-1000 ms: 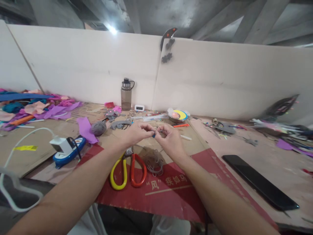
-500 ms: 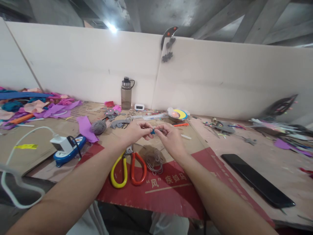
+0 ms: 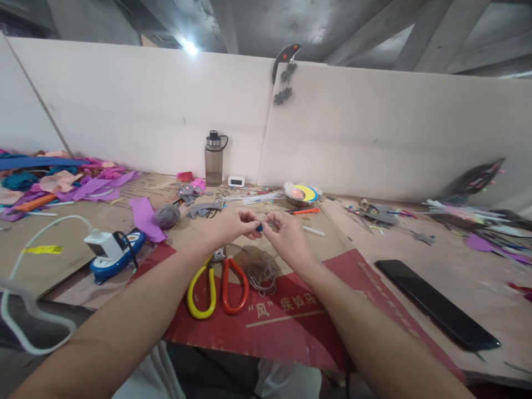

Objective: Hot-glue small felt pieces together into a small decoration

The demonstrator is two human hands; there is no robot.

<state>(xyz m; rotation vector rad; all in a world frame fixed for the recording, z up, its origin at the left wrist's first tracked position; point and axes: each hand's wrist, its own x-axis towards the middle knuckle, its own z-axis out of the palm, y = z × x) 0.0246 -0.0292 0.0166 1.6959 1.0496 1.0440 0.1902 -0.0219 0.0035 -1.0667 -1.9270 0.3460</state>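
Between my fingertips is a small dark blue piece (image 3: 260, 227), too small to make out its kind. My left hand (image 3: 238, 224) is closed in a pinch on it from the left. From the right, my right hand (image 3: 286, 233) pinches at the same piece with thumb and forefinger. Both hands are held over the cardboard sheet (image 3: 291, 338). Just below them lie scissors (image 3: 218, 285) with one yellow and one red handle. Beside the scissors is a loose coil of thin cord (image 3: 262, 275).
A black phone (image 3: 436, 302) lies to the right. At left are a blue power strip (image 3: 139, 244) with a white charger, grey yarn (image 3: 167, 215) and heaped coloured felt (image 3: 100, 183). Behind stand a water bottle (image 3: 213, 160), a small clock (image 3: 236, 181) and a bowl (image 3: 301, 200).
My fingers have shifted slightly around the blue piece, and the right fingers are a little more raised and curled. The things on the table have stayed in place.
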